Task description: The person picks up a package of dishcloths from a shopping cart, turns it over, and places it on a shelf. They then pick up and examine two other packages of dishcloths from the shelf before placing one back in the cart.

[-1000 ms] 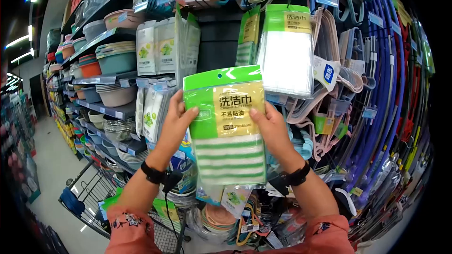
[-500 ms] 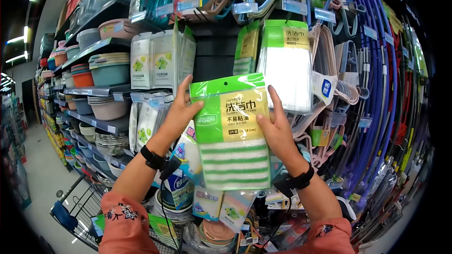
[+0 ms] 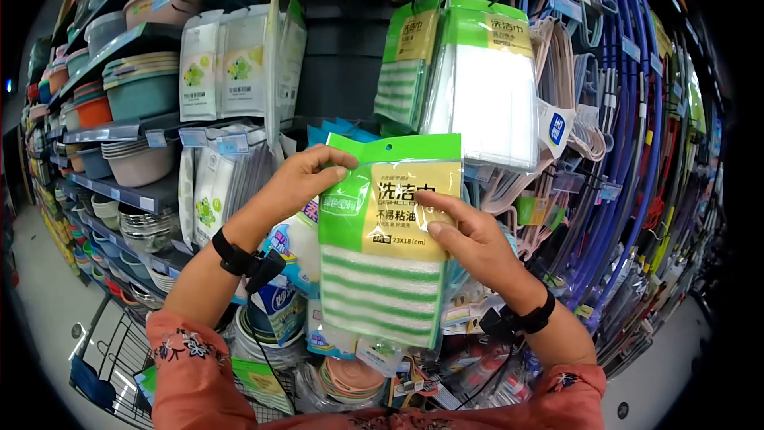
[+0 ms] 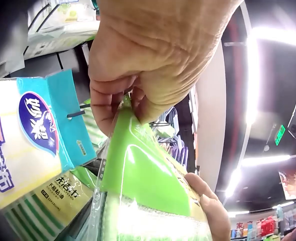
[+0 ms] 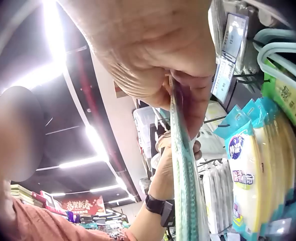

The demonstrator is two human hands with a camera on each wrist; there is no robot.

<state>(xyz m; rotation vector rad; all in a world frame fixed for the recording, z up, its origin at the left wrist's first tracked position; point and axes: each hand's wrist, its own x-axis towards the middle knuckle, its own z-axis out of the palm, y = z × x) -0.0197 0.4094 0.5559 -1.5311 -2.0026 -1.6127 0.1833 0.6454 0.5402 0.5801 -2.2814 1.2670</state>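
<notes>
A flat clear packet of green-and-white striped dishcloths (image 3: 382,287), with a green and tan header, hangs upright before the shelf, front toward me. My left hand (image 3: 302,179) pinches its upper left edge; in the left wrist view the thumb and fingers (image 4: 103,108) close on the green plastic. My right hand (image 3: 481,251) holds the right side. Thumb and index finger show over the printed front in the head view, while the right wrist view has the packet's edge (image 5: 182,165) between thumb and fingers.
Behind hang white cloth packets (image 3: 485,103) and striped ones (image 3: 402,72) on hooks. Stacked basins (image 3: 143,84) fill shelves at left, with a shopping cart (image 3: 103,350) below. Hangers (image 3: 549,72) and purple poles (image 3: 637,111) stand at right. Blue-and-yellow cloth packs (image 5: 253,170) hang nearby.
My left hand has shifted up to the packet's top left edge, and my right index finger now lies across the printed front. The packet tilts slightly the other way. The head view has shifted.
</notes>
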